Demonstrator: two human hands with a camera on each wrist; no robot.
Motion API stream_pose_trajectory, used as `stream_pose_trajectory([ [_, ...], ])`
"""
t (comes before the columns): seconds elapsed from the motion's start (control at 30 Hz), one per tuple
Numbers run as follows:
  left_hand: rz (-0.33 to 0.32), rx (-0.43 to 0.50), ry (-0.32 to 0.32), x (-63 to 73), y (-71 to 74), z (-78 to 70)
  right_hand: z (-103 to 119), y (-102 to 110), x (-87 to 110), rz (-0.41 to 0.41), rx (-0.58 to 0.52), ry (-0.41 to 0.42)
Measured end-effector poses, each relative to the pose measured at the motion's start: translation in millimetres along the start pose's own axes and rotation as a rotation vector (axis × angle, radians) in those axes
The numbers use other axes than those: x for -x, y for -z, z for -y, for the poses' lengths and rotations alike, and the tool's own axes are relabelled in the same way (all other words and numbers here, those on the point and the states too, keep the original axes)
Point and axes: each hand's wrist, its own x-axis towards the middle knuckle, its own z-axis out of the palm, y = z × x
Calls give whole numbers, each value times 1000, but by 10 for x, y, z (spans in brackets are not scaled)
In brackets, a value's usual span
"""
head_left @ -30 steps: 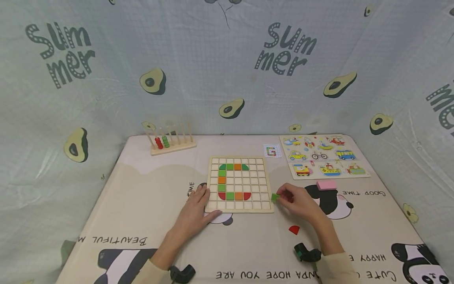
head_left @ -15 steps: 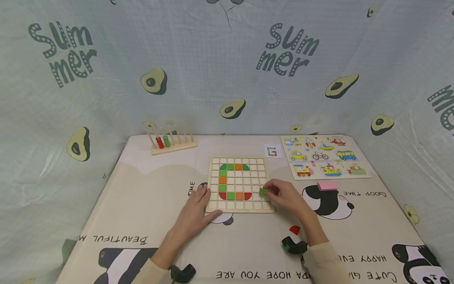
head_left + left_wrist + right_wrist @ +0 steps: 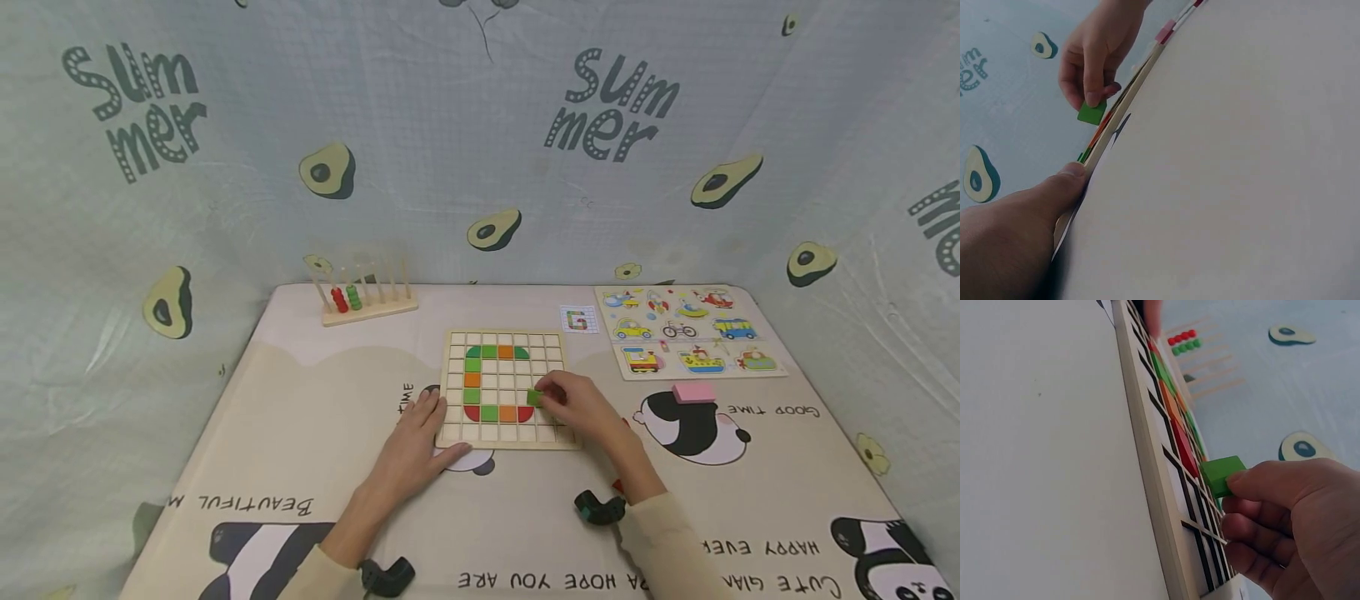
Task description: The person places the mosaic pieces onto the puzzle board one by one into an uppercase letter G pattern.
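A wooden grid board [image 3: 498,446] lies mid-table, with green, orange and red tiles set in its cells in a C shape. Between thumb and fingers my right hand [image 3: 577,406] pinches a green square tile [image 3: 534,398] over the board's right half, by the red corner tile [image 3: 526,413] at the lower end of the C. In the right wrist view the green tile [image 3: 1222,475] is tilted above the grid. My left hand [image 3: 408,437] rests at the board's left edge, fingers along its side and thumb at the lower corner.
A pattern card [image 3: 579,319] lies behind the board. A vehicle puzzle [image 3: 690,333] is at the back right, a bead-peg stand [image 3: 371,310] at the back left. A pink block [image 3: 693,392] sits to the right. Part of a red piece [image 3: 618,485] shows beside my right forearm.
My right hand has carried the green tile leftward from outside the board's right edge to over the cells near the red corner tile. My left hand stays in place.
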Motion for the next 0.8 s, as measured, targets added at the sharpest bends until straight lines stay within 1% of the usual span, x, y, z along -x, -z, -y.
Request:
stream_pose_trajectory([
  [0.33,-5,1,-7,2,-5,7,27,-87,-92,19,3,-39],
  [0.6,-18,-10,-15,1,-8,-3,18,-125,-112,7,48,-18],
  [0.8,-14,-17,-16,-4,-15,1,9,-151,-130,13,74,-9],
])
